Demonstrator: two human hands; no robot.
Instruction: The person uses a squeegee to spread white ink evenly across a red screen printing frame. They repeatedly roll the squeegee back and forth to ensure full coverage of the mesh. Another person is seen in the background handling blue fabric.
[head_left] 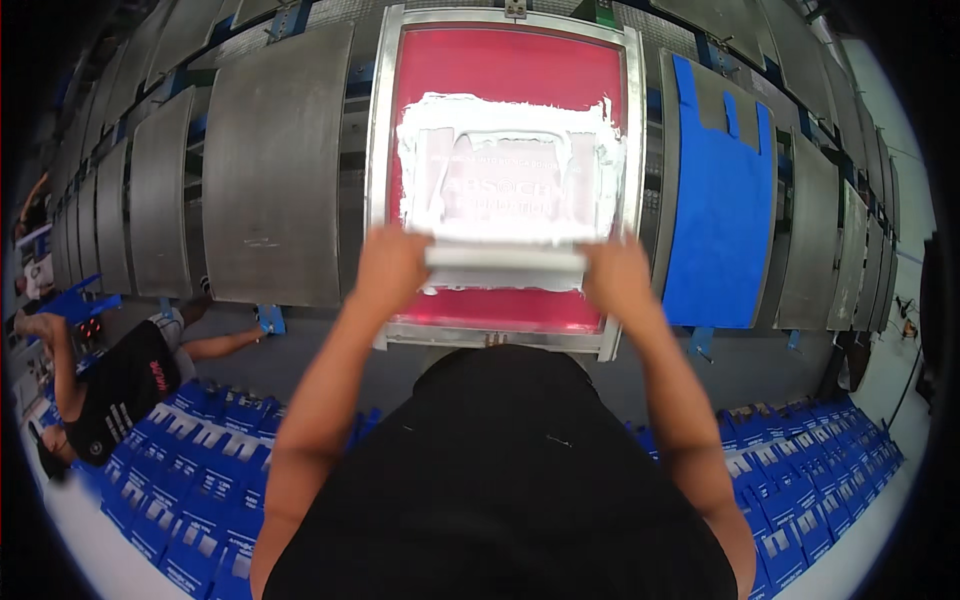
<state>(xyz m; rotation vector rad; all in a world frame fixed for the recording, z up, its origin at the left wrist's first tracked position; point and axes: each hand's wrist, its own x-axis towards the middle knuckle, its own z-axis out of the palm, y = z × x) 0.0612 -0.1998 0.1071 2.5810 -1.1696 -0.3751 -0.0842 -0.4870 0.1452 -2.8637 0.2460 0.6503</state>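
A screen printing frame (381, 150) with a silver metal rim and red mesh lies in front of me. Thick white ink (600, 150) covers the middle of the mesh, around a paler stencil area with faint lettering. Across the lower part of the ink runs a white squeegee (505, 259). My left hand (393, 265) is closed on its left end, my right hand (616, 275) on its right end; both are somewhat smeared by motion. The squeegee's lower edge sits at the ink, and I cannot see what lies under the mesh.
Grey metal platens (275, 170) stand in a row to the left. A blue cut sheet (715, 220) lies on the platen at right, with more platens beyond. Printed blue pieces (190, 480) cover the floor area on both sides. Another person (125, 385) is at the far left.
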